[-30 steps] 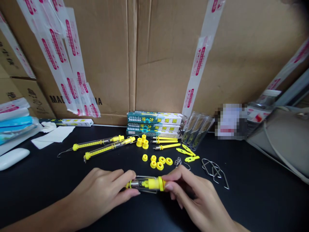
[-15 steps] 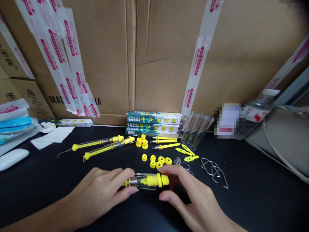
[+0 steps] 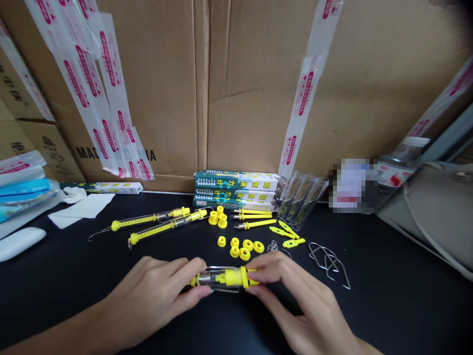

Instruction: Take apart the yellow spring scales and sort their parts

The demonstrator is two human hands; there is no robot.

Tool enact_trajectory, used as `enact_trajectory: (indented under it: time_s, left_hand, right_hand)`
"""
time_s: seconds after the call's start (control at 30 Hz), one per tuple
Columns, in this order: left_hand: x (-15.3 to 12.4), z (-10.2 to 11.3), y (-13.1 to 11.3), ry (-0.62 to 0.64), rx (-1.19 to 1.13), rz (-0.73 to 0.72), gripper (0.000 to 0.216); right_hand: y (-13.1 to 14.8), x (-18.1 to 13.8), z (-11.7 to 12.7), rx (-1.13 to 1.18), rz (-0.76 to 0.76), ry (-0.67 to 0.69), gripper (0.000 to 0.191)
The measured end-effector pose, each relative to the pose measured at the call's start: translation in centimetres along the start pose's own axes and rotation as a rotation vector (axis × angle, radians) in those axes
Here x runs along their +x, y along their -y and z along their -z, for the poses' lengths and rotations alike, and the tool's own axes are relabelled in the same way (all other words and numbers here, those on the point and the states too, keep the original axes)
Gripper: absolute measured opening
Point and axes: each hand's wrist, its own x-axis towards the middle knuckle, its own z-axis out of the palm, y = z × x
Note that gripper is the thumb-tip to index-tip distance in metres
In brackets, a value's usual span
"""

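Observation:
A spring scale (image 3: pixel 227 277) with a clear tube and yellow end lies level between my hands, above the black table. My left hand (image 3: pixel 162 291) is closed around its tube, covering the far left part. A bent wire hook (image 3: pixel 223 291) runs along the tube's side. The fingers of my right hand (image 3: pixel 291 291) pinch the yellow end cap (image 3: pixel 253 277). Just beyond are several yellow rings and caps (image 3: pixel 244 253) and small coiled springs (image 3: pixel 272 245). Two other spring scales (image 3: pixel 168 226) lie at the left, with hooks on their ends.
Stacked printed boxes (image 3: pixel 236 190) stand against the large carton (image 3: pixel 166 88). Clear tubes (image 3: pixel 303 199) lean beside them. Yellow rods (image 3: pixel 254 224), flat yellow pieces (image 3: pixel 293 242) and wire hooks (image 3: pixel 328 264) lie on the table. A bottle (image 3: pixel 397 170) and grey bag (image 3: pixel 432 212) are at right.
My right thumb and fingers have closed onto the yellow end cap, where they were apart around it before. My left hand keeps its hold on the tube.

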Motion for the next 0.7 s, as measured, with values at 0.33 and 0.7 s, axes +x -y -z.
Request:
enact_trajectory:
  time_s: [0.33, 0.7]
  left_hand:
    - [0.00, 0.07, 0.00, -0.031, -0.030, -0.021, 0.047]
    - [-0.10, -0.07, 0.11, -0.022, -0.025, -0.001, 0.046]
  right_hand:
    - [0.28, 0.40, 0.08, 0.037, 0.006, -0.056, 0.022]
    - [0.14, 0.04, -0.05, -0.011, -0.074, -0.003, 0.028]
